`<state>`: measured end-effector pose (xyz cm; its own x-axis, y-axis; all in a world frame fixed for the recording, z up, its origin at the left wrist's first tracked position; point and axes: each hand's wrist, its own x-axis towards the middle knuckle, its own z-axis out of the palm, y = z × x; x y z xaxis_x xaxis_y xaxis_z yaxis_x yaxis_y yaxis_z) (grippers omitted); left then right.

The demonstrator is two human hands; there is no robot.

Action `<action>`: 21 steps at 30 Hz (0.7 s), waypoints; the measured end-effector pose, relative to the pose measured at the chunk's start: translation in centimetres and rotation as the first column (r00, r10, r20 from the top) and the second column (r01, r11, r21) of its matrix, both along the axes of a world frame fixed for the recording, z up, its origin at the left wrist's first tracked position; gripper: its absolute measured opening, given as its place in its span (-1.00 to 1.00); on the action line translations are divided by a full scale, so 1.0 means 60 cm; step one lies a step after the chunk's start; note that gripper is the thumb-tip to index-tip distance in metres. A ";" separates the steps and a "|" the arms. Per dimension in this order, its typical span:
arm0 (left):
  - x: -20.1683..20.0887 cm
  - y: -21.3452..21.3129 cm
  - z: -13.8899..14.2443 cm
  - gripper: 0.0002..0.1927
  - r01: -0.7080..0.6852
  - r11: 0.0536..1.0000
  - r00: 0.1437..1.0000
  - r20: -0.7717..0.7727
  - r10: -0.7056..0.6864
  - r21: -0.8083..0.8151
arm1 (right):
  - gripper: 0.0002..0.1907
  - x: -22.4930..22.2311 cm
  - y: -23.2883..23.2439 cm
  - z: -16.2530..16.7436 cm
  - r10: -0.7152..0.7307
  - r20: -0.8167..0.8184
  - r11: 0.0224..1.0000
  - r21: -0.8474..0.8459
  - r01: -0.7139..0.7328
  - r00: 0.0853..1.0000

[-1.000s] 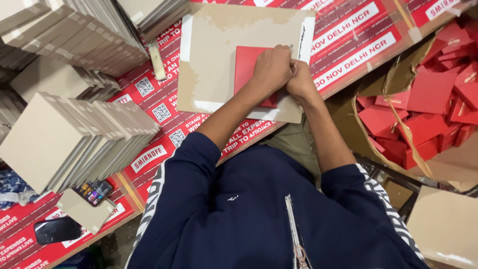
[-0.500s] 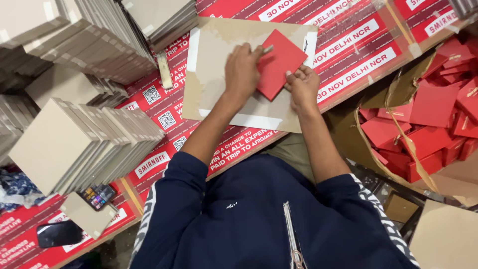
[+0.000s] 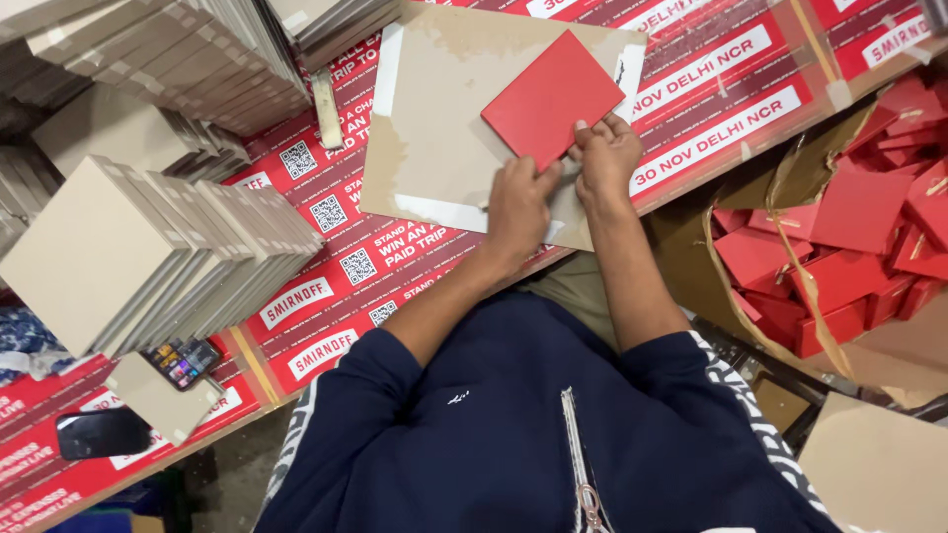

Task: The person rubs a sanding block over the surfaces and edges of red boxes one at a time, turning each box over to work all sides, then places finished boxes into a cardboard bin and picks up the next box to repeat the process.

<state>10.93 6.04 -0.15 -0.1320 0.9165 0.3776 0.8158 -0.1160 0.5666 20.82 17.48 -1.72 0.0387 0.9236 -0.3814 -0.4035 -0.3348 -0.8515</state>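
A flat red card piece (image 3: 551, 96) lies tilted on a beige cardboard work board (image 3: 444, 128) on the red printed table. My left hand (image 3: 518, 202) pinches its lower corner from below. My right hand (image 3: 604, 158) holds the same lower edge from the right, fingers curled onto the red surface. Both forearms reach forward from dark blue sleeves.
Rows of grey-beige boards (image 3: 148, 247) stand stacked at the left, with more stacks (image 3: 168, 54) behind. A cardboard box of red pieces (image 3: 849, 227) sits at the right. A small dark device (image 3: 183, 361) and a phone (image 3: 99, 432) lie at the lower left.
The red piece was under both hands near the board's lower part, then lifted and turned. Now it lies higher on the board, with both hands at its lower corner.
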 end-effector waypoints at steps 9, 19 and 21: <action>-0.062 0.051 -0.021 -0.83 -0.243 0.970 0.970 -0.031 0.243 -0.003 | -0.62 -0.011 0.001 0.004 0.013 0.048 0.999 -0.030 -0.012 0.999; -0.010 -0.057 0.030 -0.52 -0.084 0.996 0.996 0.029 0.083 0.043 | -0.68 0.034 0.011 0.002 -0.018 0.169 0.921 0.388 -0.050 0.985; -0.055 -0.045 0.059 -0.52 -0.178 0.973 0.984 0.059 0.170 0.150 | -0.68 0.051 -0.006 0.000 -0.156 0.371 0.693 0.702 -0.166 0.916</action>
